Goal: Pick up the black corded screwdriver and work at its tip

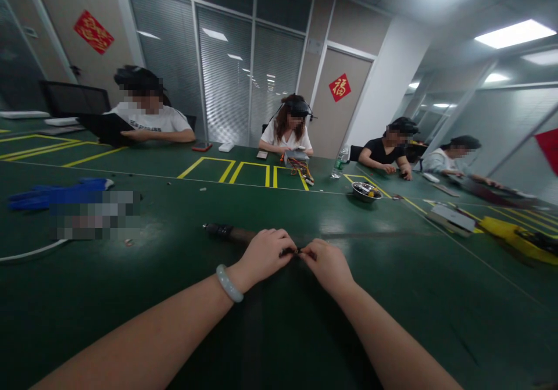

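Close fingertip work seems in hand: over the table (414,297), the left hand (264,256) pinches a small dark piece (286,251), the right hand (329,265) its end. Handling it calls for light, steady grips — both together.

We can't identify the small dark piece (288,251) between the hands; fingers cover most of it. Left hand (267,254) hides the near end of the dark tool (233,233). Pixel blocks mask the item by the blue glove (61,193). White cable (35,256) and both forearms run off frame. Bowl (367,192) contents too small to tell.
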Demonstrator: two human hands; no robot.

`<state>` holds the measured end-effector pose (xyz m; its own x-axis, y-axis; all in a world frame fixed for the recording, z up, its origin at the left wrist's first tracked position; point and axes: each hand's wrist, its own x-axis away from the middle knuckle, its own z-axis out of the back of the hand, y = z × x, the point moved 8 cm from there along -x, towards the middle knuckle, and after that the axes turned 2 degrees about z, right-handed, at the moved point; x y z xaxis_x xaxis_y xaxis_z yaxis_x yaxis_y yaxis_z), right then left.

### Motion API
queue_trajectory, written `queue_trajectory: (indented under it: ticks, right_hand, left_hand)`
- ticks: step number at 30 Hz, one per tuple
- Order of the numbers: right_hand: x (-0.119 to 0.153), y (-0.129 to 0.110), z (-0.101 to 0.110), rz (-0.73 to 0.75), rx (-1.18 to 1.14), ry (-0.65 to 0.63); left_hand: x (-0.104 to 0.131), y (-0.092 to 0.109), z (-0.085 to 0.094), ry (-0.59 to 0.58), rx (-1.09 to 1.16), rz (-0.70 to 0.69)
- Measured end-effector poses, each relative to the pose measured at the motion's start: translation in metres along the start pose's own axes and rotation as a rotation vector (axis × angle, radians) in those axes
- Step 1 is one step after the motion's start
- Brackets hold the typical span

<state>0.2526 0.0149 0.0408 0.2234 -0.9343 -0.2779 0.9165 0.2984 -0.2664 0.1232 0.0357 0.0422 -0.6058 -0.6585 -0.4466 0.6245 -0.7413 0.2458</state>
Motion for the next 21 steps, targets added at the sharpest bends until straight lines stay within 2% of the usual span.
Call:
queue_trajectory:
  ticks: [7, 14, 19, 21]
  right_hand:
    - [-0.003, -0.002, -0.004, 0.096, 0.078, 0.076]
    - [-0.007, 0.004, -0.021, 0.080, 0.150, -0.004]
    - [-0.010, -0.009, -0.028, 0.252, 0.264, -0.006]
    - [-0.013, -0.006, -0.029, 0.279, 0.294, -0.021]
  left_hand:
    - [0.002, 0.002, 0.001, -0.010, -0.028, -0.007]
    - [0.003, 0.004, -0.003, -0.023, -0.095, -0.034]
    - [0.008, 0.009, 0.004, 0.011, -0.134, -0.134]
    - [0.010, 0.007, 0.009, 0.020, -0.167, -0.158]
